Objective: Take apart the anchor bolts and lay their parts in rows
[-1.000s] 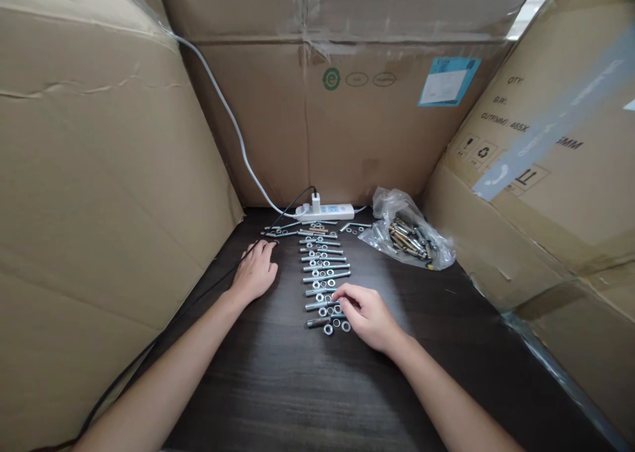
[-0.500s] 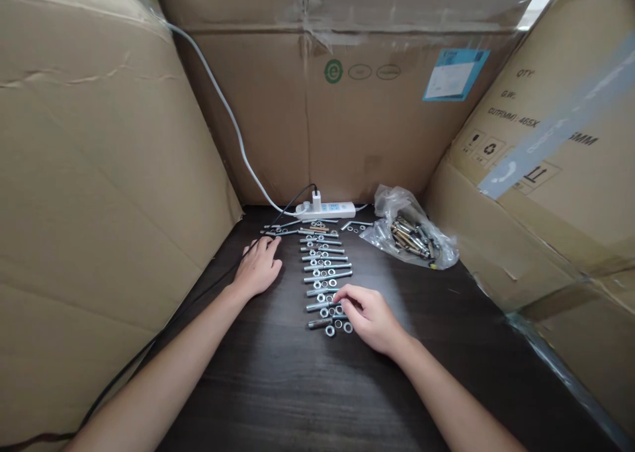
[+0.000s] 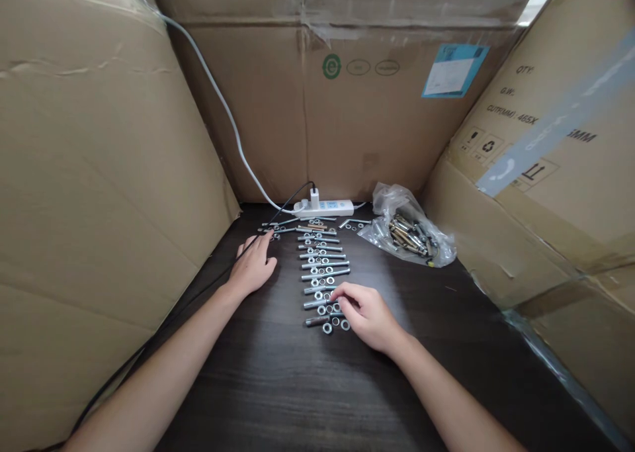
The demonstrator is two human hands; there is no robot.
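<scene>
My left hand lies palm down on the dark table with its fingers stretched forward, their tips beside small nuts. My right hand is curled over the near right end of a column of metal sleeve bolts. Its thumb and index finger are close together over a lying bolt; what they pinch, if anything, is hidden. Nuts and washers sit between the bolts, among them a nut and a washer at the near end.
A clear plastic bag of bolts lies at the back right. Behind the column stands a white power strip with a plugged-in charger. A black cable runs past my left hand. Cardboard boxes wall in three sides.
My left hand has slid slightly left, uncovering small nuts by its fingertips. My right hand stays at nearly the same spot over the bolts. The view has shifted a little.
</scene>
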